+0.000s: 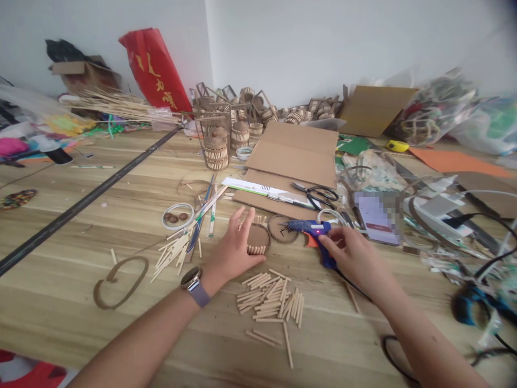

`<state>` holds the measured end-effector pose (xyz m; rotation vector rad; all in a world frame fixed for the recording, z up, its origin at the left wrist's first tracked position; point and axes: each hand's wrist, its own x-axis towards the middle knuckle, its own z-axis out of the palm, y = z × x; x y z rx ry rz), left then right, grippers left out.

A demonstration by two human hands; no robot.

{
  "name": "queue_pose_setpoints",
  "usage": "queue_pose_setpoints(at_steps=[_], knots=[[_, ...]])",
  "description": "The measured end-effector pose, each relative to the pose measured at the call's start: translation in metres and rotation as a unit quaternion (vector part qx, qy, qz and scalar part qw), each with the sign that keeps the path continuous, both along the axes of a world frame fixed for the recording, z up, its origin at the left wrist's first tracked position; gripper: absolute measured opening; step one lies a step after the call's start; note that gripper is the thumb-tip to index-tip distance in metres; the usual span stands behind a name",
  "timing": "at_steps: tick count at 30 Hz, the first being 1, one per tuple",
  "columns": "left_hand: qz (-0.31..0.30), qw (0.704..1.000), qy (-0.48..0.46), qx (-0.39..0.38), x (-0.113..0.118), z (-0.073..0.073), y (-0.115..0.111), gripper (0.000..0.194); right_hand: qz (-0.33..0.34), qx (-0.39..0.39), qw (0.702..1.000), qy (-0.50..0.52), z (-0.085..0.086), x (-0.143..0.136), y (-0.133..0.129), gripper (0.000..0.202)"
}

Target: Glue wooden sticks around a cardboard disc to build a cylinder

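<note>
Evidently, well to the left of the left grip (235, 249), a black bar (92, 193) ran slantwise over the surface (52, 221). Closer to that grip, on its left, lay a curled brown strip (97, 293). Beyond it, toward the wall, stood a red bag (157, 75) with large gold characters, too blurred to read with certainty. Nearer the grip a white ring (164, 220) encircled brown round pieces (173, 217), and a loose heap of long sticks (173, 253) lay just beside. The left grip's thumb and fingers were apart, spread about a round base (257, 249) edged with short sticks; whether they touched it, I could not tell. On that grip's near side lay a pile of cut sticks (270, 296). Between the two grips rested a brown hoop (270, 231), overlapped in view by the nozzle of a blue glue gun (324, 252), its pale label too small to read. The right grip (355, 256) was clamped on the gun's handle. Just beyond it lay a phone (374, 215), its screen text illegible; farther right sat a white power strip (438, 213).
</note>
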<state>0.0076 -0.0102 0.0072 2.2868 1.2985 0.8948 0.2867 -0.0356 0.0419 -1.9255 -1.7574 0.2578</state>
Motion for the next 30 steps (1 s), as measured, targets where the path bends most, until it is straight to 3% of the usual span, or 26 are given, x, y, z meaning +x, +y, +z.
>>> queue_pose_setpoints(at_steps=[5,8,11,15,17,20,25,30], knots=[[-0.007,1.000,-0.003,0.005,-0.001,-0.001,0.002,0.123,-0.008,-0.105,0.994,0.006,-0.003,-0.003,0.001,0.033],[-0.015,1.000,-0.004,0.009,-0.005,-0.002,0.004,0.123,0.004,-0.114,0.993,0.030,0.000,-0.006,0.003,0.034],[-0.019,1.000,-0.005,0.006,-0.007,-0.002,0.006,0.123,0.022,-0.093,0.987,0.126,0.001,-0.005,0.002,0.034],[-0.018,1.000,-0.003,0.005,-0.008,-0.002,0.006,0.122,0.053,-0.130,0.940,0.312,-0.006,-0.004,-0.004,0.040],[-0.017,1.000,-0.004,0.005,-0.008,-0.003,0.006,0.123,0.066,-0.177,0.918,0.350,-0.011,-0.007,-0.008,0.045],[-0.016,1.000,-0.003,0.006,-0.008,-0.003,0.006,0.124,0.092,-0.210,0.917,0.325,-0.012,-0.013,-0.014,0.046],[-0.018,1.000,0.002,-0.004,-0.008,-0.003,0.006,0.124,0.149,-0.190,0.938,0.250,-0.005,-0.023,-0.021,0.042],[-0.016,1.000,0.004,-0.001,-0.008,-0.003,0.006,0.124,0.212,-0.162,0.938,0.220,-0.008,-0.029,-0.022,0.047]])
